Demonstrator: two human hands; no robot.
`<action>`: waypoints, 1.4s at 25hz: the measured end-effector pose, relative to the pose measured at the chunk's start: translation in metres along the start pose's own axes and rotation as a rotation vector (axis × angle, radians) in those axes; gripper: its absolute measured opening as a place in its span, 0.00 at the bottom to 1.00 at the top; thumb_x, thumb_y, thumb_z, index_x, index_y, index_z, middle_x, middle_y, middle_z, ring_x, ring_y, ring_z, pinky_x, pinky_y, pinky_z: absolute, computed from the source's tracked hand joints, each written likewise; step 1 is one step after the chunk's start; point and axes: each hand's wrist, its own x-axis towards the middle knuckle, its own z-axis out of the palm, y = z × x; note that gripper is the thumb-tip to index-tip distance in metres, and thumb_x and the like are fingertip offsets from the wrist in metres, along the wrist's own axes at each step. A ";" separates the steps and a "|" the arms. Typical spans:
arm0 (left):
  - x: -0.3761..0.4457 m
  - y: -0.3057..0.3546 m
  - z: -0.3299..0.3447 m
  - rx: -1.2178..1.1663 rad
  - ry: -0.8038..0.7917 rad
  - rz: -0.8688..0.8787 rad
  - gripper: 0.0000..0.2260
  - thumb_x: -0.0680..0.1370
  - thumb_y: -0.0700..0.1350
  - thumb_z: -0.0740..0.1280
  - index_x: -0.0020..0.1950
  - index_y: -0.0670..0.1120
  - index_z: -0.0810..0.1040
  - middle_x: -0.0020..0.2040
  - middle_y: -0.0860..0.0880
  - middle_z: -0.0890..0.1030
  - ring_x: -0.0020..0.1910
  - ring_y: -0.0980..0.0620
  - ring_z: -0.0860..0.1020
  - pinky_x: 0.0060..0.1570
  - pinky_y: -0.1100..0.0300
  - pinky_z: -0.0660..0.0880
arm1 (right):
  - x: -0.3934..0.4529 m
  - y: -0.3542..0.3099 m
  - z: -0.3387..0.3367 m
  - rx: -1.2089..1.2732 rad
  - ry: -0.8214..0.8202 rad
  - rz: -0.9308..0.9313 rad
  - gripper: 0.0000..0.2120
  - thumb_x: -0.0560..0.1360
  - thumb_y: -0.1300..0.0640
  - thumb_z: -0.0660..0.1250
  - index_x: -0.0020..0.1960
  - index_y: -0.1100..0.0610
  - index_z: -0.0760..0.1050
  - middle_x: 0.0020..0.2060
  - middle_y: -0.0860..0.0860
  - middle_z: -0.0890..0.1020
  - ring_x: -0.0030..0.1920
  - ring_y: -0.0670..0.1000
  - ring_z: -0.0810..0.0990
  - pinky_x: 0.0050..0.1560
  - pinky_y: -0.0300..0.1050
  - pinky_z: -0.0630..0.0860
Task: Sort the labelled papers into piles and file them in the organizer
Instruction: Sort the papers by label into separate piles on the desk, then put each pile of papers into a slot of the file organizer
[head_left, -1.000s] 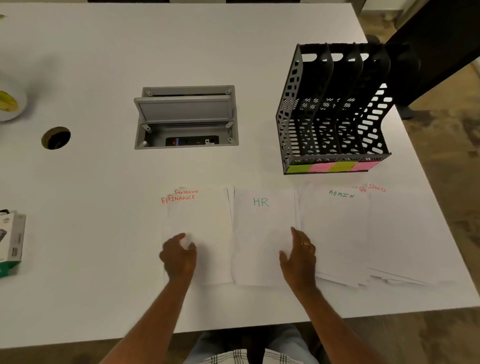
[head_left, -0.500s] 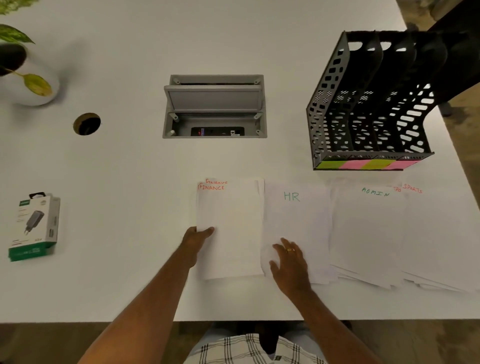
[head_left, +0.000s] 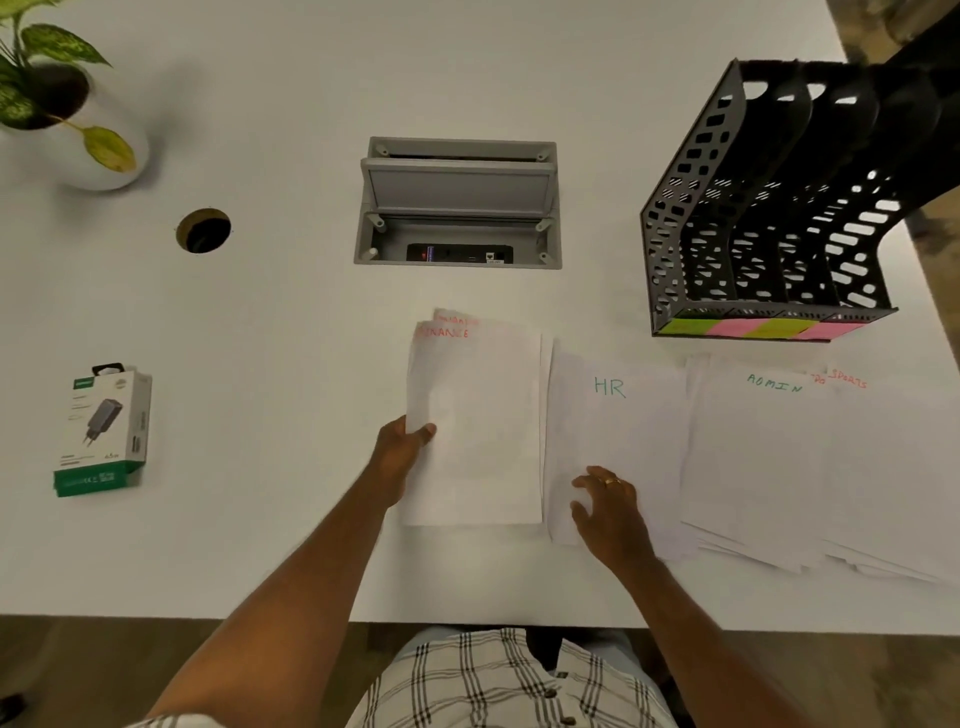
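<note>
Several piles of white paper lie in a row on the white table. My left hand (head_left: 402, 452) pinches the left edge of the FINANCE pile (head_left: 480, 415), thumb on top. To its right lies the HR pile (head_left: 618, 431), with my right hand (head_left: 608, 506) resting fingers apart on its lower left corner. Further right are the ADMIN pile (head_left: 758, 457) and the SPORTS pile (head_left: 893, 467), which overlap. The black mesh organizer (head_left: 691, 223) stands at the back right with coloured sticky notes along its front; its slots look empty.
A grey cable box (head_left: 457, 202) with its lid up is sunk in the table behind the piles. A round cable hole (head_left: 203, 230) and a potted plant (head_left: 67, 114) sit far left. A charger box (head_left: 101, 431) lies at the left.
My left hand has taken hold of the FINANCE pile's left edge, where earlier it lay flat on it. My right hand has slid to the HR pile's lower left. The camera view has shifted.
</note>
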 end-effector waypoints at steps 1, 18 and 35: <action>-0.001 0.007 -0.007 -0.033 0.011 0.026 0.17 0.79 0.39 0.69 0.67 0.39 0.77 0.61 0.40 0.82 0.53 0.43 0.81 0.55 0.50 0.78 | 0.002 -0.001 -0.003 0.011 -0.005 -0.011 0.16 0.78 0.56 0.67 0.65 0.56 0.76 0.72 0.53 0.71 0.72 0.56 0.65 0.69 0.49 0.68; -0.053 0.041 0.001 -0.166 -0.248 0.078 0.19 0.78 0.39 0.70 0.69 0.42 0.76 0.63 0.41 0.82 0.63 0.40 0.80 0.65 0.43 0.75 | 0.025 -0.107 -0.093 1.411 -0.248 0.110 0.34 0.65 0.23 0.64 0.65 0.38 0.74 0.65 0.44 0.79 0.66 0.45 0.77 0.68 0.47 0.71; -0.081 0.029 0.070 -0.042 -0.207 0.306 0.18 0.76 0.42 0.74 0.62 0.59 0.79 0.61 0.53 0.83 0.61 0.53 0.80 0.55 0.61 0.76 | -0.009 -0.045 -0.062 0.918 0.357 -0.122 0.18 0.74 0.55 0.76 0.59 0.38 0.77 0.56 0.47 0.82 0.58 0.45 0.80 0.55 0.32 0.77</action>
